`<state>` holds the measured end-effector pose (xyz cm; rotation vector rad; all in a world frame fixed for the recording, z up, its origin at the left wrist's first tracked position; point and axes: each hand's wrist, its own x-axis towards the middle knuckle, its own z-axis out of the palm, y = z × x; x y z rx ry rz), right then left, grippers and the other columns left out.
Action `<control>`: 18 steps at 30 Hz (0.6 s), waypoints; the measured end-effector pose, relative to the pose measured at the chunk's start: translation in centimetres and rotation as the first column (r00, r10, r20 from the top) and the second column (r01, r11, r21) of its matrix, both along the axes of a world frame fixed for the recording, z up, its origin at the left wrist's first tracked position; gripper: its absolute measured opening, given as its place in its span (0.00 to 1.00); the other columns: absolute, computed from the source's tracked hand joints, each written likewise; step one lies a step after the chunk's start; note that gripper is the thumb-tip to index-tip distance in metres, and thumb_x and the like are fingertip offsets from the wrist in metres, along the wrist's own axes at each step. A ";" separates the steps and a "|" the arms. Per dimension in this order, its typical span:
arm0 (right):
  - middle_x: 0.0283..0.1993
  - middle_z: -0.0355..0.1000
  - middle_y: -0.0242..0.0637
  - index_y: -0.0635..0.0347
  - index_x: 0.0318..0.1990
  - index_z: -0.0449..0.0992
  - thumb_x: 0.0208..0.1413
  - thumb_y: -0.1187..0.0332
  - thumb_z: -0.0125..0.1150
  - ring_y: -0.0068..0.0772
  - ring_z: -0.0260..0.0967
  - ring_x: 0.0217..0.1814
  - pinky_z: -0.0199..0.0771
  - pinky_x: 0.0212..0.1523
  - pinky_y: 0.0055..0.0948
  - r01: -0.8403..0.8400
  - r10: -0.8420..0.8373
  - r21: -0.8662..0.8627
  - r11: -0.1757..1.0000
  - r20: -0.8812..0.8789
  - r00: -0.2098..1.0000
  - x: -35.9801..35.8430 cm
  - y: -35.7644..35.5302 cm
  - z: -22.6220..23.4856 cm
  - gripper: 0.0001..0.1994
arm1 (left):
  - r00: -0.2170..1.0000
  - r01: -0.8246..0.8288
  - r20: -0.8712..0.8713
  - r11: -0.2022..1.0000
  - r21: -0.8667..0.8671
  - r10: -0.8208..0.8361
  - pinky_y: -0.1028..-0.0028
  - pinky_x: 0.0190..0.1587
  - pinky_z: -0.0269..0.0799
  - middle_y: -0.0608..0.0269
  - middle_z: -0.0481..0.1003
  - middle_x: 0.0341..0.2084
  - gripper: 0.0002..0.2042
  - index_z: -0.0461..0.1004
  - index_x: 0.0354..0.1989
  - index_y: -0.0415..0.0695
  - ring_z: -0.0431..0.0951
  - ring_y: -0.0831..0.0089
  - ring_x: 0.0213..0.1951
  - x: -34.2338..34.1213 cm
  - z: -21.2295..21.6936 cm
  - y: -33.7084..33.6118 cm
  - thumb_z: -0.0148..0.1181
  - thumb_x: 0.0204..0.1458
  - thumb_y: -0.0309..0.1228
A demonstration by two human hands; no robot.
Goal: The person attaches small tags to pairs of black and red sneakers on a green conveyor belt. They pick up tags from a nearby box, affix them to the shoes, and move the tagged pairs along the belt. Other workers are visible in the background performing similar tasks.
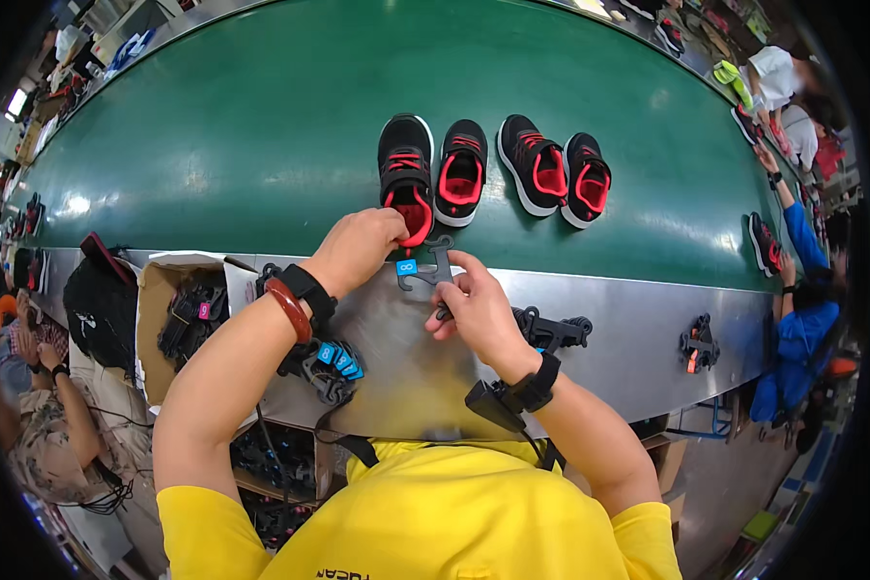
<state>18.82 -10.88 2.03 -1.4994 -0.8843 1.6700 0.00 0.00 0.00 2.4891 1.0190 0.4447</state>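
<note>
At the near edge of the green belt, my left hand (356,249) grips the heel of a black sneaker (404,155) with red lining and laces; its toe points away from me. A dark grey plastic shoe hanger (440,261) with a blue tag (407,267) is pinched between the thumb and fingers of my right hand (478,314), just behind the shoe's heel. Its hooked end sits close to my left fingertips; whether it touches the shoe I cannot tell. Right beside the gripped shoe stands a matching sneaker (461,164). Another pair (532,162) stands farther right.
Loose hangers with blue tags (333,367) lie by my left forearm, more hangers (553,331) past my right wrist. An open cardboard box (152,319) of hangers stands left, beside a black bag (100,309). Co-workers (804,319) stand along the belt (261,116) at both sides.
</note>
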 end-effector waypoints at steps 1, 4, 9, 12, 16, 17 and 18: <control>0.36 0.71 0.42 0.66 0.68 0.52 0.62 0.76 0.48 0.31 0.76 0.26 0.78 0.23 0.26 0.016 -0.016 0.005 1.000 0.000 1.000 -0.1 -0.1 0.1 0.27 | 1.000 -0.011 0.023 1.000 0.005 0.011 0.62 0.43 0.75 0.57 0.78 0.35 0.05 0.78 0.33 0.41 0.78 0.55 0.39 0.0 -0.1 -0.2 0.61 0.47 0.23; 0.35 0.71 0.41 0.67 0.68 0.54 0.63 0.76 0.48 0.30 0.76 0.25 0.77 0.22 0.26 0.032 -0.031 0.020 0.999 -0.021 0.999 -0.7 -0.3 -0.5 0.26 | 0.998 -0.030 0.055 0.999 0.035 0.028 0.61 0.42 0.74 0.58 0.78 0.33 0.04 0.79 0.31 0.41 0.78 0.56 0.37 -0.2 -0.2 -0.2 0.60 0.48 0.24; 0.35 0.71 0.39 0.67 0.68 0.54 0.63 0.75 0.48 0.27 0.75 0.24 0.76 0.22 0.25 0.014 -0.014 0.060 0.998 -0.012 1.000 -2.0 -0.2 -1.3 0.26 | 0.997 -0.046 0.066 0.996 0.080 0.041 0.61 0.41 0.75 0.59 0.77 0.32 0.04 0.79 0.31 0.41 0.78 0.57 0.37 -0.7 -0.3 -0.2 0.61 0.48 0.25; 0.34 0.71 0.38 0.65 0.69 0.54 0.63 0.75 0.48 0.27 0.75 0.24 0.76 0.23 0.25 0.086 -0.083 0.051 0.995 -0.050 0.995 -2.5 -0.4 -1.5 0.27 | 0.996 -0.062 0.067 0.994 0.094 0.056 0.61 0.41 0.75 0.60 0.77 0.32 0.04 0.79 0.31 0.41 0.78 0.58 0.37 -1.1 -0.3 -0.3 0.61 0.47 0.25; 0.33 0.72 0.37 0.64 0.69 0.56 0.63 0.75 0.49 0.25 0.74 0.23 0.77 0.24 0.25 0.059 -0.057 0.028 0.998 -0.065 0.996 -2.8 -0.6 -2.1 0.27 | 0.997 -0.062 0.046 0.993 0.099 0.058 0.61 0.40 0.75 0.60 0.77 0.32 0.04 0.79 0.31 0.42 0.78 0.58 0.36 -1.2 -0.1 -0.6 0.61 0.47 0.26; 0.32 0.72 0.37 0.63 0.69 0.56 0.63 0.74 0.49 0.25 0.74 0.23 0.77 0.24 0.25 0.049 -0.046 0.030 0.998 -0.073 0.996 -3.0 -0.5 -2.2 0.26 | 0.998 -0.061 0.040 0.993 0.098 0.057 0.61 0.39 0.75 0.60 0.77 0.32 0.04 0.79 0.31 0.42 0.78 0.58 0.36 -1.3 -0.1 -0.6 0.61 0.47 0.26; 0.35 0.70 0.39 0.63 0.69 0.55 0.64 0.76 0.48 0.26 0.73 0.25 0.76 0.24 0.23 0.002 0.000 0.019 1.000 -0.080 0.997 -3.2 -0.4 -1.8 0.26 | 0.997 -0.062 0.041 0.993 0.103 0.058 0.61 0.39 0.75 0.60 0.77 0.32 0.04 0.79 0.31 0.42 0.78 0.58 0.36 -1.4 -0.1 -0.6 0.61 0.48 0.25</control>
